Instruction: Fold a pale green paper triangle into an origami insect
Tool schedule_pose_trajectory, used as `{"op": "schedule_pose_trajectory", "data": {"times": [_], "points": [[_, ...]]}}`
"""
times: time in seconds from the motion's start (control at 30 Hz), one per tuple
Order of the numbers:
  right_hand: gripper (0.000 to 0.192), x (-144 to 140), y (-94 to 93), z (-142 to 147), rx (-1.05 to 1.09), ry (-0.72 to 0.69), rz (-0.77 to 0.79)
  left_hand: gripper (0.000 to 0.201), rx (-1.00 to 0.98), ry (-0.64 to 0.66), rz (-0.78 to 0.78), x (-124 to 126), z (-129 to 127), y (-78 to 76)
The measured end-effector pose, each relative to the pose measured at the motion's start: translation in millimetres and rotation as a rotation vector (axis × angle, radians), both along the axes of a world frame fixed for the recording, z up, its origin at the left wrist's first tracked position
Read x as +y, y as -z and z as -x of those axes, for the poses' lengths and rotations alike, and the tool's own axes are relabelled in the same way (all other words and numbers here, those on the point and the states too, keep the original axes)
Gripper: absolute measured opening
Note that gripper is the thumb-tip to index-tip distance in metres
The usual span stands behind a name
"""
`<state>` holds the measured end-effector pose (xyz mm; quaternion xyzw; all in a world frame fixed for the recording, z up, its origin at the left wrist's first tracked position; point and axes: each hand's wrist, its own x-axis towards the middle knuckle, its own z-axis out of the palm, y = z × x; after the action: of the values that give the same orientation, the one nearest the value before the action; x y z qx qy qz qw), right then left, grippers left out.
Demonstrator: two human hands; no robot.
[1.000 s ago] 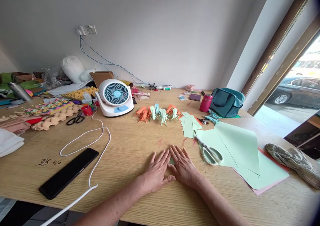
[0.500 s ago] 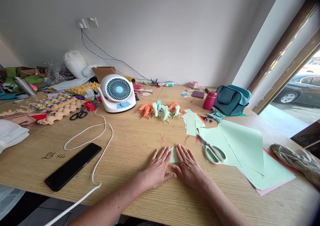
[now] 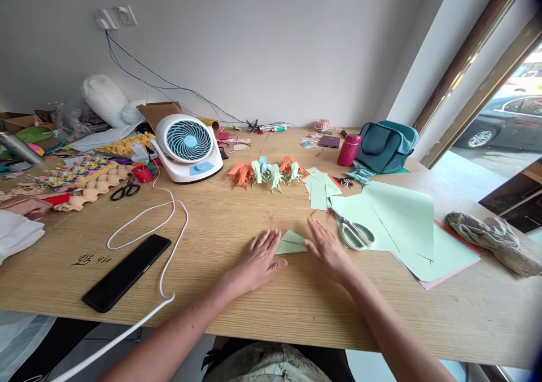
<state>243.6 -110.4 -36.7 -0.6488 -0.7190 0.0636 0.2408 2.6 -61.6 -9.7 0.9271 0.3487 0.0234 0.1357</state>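
Observation:
A small folded piece of light green paper lies flat on the wooden table between my hands. My left hand lies palm down with fingers spread, its fingertips on the paper's left edge. My right hand is flat at the paper's right edge, fingers apart. Neither hand grips anything. Scissors with pale green handles lie just right of my right hand on large green sheets.
Folded orange and green paper figures stand behind, beside a stack of green squares. A white desk fan, its white cable, a black phone, a teal bag, a red bottle and a grey cloth surround the area.
My hands have slid apart, uncovering the folded green paper that was almost hidden under them. The view has shifted a little.

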Motion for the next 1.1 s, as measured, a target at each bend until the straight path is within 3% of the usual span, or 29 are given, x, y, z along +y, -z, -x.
{"op": "schedule_pose_trajectory", "data": {"times": [0.13,0.23,0.3,0.57,0.73,0.83,0.97,1.1], "points": [[0.052,1.9,-18.5,-30.1,0.301,0.297,-0.160,0.044,-0.262,-0.108,-0.048,21.4,-9.7,-1.1],[0.039,-0.2,-26.0,-35.1,0.374,0.359,-0.210,0.024,-0.304,-0.207,-0.021,34.2,-26.8,-4.2],[0.033,-1.1,-27.6,-32.6,0.393,0.336,-0.228,0.018,-0.292,-0.245,0.092,38.3,-39.3,-7.4],[0.023,1.0,-25.3,-26.1,0.397,0.231,-0.201,0.035,-0.362,-0.335,0.301,39.5,-66.0,-11.8],[0.022,0.3,-26.0,-22.5,0.422,0.200,-0.168,0.037,-0.512,-0.389,0.578,51.7,-68.9,-6.2],[0.029,0.3,-27.7,-22.0,0.501,0.240,-0.177,0.035,-0.671,-0.399,0.791,57.8,-69.0,-7.8],[0.041,1.7,-28.9,-20.4,0.774,0.294,-0.101,0.044,-0.976,-0.423,1.004,55.7,-69.0,-13.3],[0.045,1.7,-29.0,-6.7,0.908,0.131,0.097,0.049,-1.258,-0.453,1.148,48.6,-71.0,-12.6]]}}
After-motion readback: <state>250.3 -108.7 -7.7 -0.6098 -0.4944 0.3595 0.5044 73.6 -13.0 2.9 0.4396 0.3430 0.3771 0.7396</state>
